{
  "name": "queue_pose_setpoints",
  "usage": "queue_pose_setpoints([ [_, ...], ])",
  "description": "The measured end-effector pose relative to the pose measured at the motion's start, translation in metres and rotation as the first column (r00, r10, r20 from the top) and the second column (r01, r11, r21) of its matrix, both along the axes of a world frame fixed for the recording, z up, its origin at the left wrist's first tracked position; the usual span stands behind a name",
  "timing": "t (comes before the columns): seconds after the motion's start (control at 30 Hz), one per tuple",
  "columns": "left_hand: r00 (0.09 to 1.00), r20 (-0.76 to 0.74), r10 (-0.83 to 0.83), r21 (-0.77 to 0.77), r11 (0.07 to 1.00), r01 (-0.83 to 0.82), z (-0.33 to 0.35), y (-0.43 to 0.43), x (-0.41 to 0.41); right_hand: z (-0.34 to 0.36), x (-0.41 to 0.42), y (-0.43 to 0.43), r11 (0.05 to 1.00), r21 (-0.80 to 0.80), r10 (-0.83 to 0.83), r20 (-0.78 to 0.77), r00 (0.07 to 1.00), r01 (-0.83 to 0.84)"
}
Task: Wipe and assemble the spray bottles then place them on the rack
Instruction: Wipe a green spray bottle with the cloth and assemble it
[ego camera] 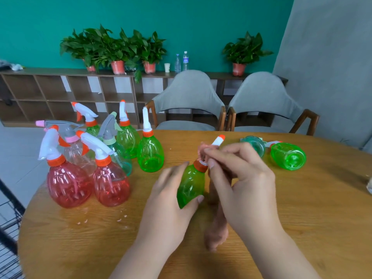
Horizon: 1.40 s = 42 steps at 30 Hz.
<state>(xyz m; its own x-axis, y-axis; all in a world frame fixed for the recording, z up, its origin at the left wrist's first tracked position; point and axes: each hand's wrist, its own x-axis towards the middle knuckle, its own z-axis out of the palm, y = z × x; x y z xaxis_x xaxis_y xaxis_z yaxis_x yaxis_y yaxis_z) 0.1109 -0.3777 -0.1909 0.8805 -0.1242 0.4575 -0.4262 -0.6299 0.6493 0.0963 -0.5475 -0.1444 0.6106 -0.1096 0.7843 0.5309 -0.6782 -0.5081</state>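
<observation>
Two hands on one green bottle (190, 184) here. Our left hand (171, 190) wraps around its body and holds it tilted over the middle of the wooden table (302, 218). Our right hand (241, 178) pinches a pink cloth (216, 228) against the spray head (218, 140). Assembled bottles (110, 182) stand at the left, and another green one (287, 156) lies sideways at the right.
</observation>
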Motion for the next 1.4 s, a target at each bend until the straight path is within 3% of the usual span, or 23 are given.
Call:
queue_pose_setpoints([
  [0.1,0.998,0.026,0.053,0.040,0.998,-0.054,-0.002,0.003,0.002,-0.001,-0.001,0.005,0.998,-0.048,0.035,-0.010,0.999,-0.035],
  [0.33,0.994,0.092,0.051,0.165,0.984,-0.066,-0.004,0.001,0.001,-0.003,0.008,-0.017,0.984,0.052,-0.174,0.026,0.984,0.173],
  [0.57,0.992,0.090,0.085,0.177,0.979,-0.100,-0.008,0.002,0.003,0.000,0.003,-0.014,1.000,0.024,-0.002,-0.026,1.000,0.003],
  [0.73,0.993,0.107,0.043,0.223,0.973,-0.066,-0.005,0.002,0.001,-0.005,0.011,-0.029,0.982,0.044,-0.182,-0.035,0.983,0.184],
  [0.83,0.996,0.086,0.014,0.224,0.974,-0.033,-0.004,0.005,0.001,-0.006,0.012,-0.033,0.978,0.027,-0.204,-0.053,0.978,0.206],
  [0.93,0.999,-0.005,-0.052,0.150,0.987,0.052,0.000,0.008,0.003,-0.003,0.011,-0.035,0.982,0.086,-0.158,-0.101,0.982,0.166],
  [1.0,0.985,-0.093,-0.144,0.036,0.988,0.148,0.002,0.010,0.003,0.001,0.011,-0.037,0.969,0.229,-0.055,-0.183,0.982,0.097],
  [1.17,0.881,-0.265,-0.391,-0.295,0.903,0.312,0.008,0.013,-0.002,0.013,0.006,-0.036,0.813,0.580,0.211,-0.201,0.957,-0.057],
  [1.3,0.780,-0.303,-0.547,-0.482,0.794,0.370,0.015,0.013,-0.008,0.008,0.007,-0.033,0.811,0.577,0.277,-0.236,0.932,-0.095],
  [1.4,0.749,-0.311,-0.585,-0.555,0.752,0.356,0.018,0.011,-0.011,0.004,0.007,-0.027,0.874,0.484,0.179,-0.229,0.957,-0.048],
])
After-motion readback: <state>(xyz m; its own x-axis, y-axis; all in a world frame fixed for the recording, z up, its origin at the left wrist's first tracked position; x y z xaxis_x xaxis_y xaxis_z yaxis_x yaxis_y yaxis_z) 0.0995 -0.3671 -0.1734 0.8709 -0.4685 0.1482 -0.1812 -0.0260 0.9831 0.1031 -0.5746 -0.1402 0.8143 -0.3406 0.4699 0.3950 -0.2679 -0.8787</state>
